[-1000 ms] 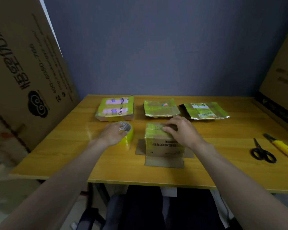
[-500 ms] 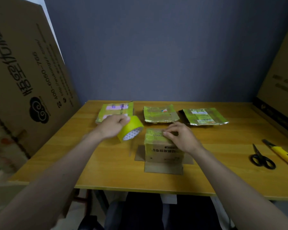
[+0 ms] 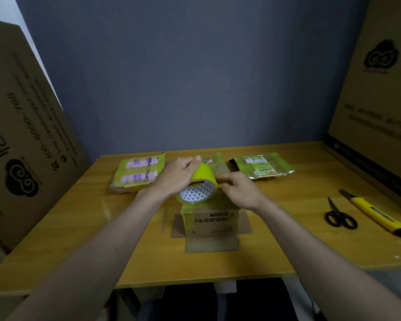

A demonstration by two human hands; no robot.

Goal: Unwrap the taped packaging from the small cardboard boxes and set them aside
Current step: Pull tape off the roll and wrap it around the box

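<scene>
middle flat package [image 3: 218, 162] mostly hidden behind tape roll [image 3: 200, 181], box [image 3: 212, 222] top covered by hands

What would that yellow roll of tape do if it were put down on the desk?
The tape roll, gripped by the left hand, is a round hoop, so set on its edge it would probably roll across the smooth table. Laid flat it should stay put. Its hollow core suggests it is fairly light, and it looks stiff.

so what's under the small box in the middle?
The small box sits on flat cardboard flaps spread on the table, showing at front and both sides. What lies directly beneath the box is covered.
</scene>
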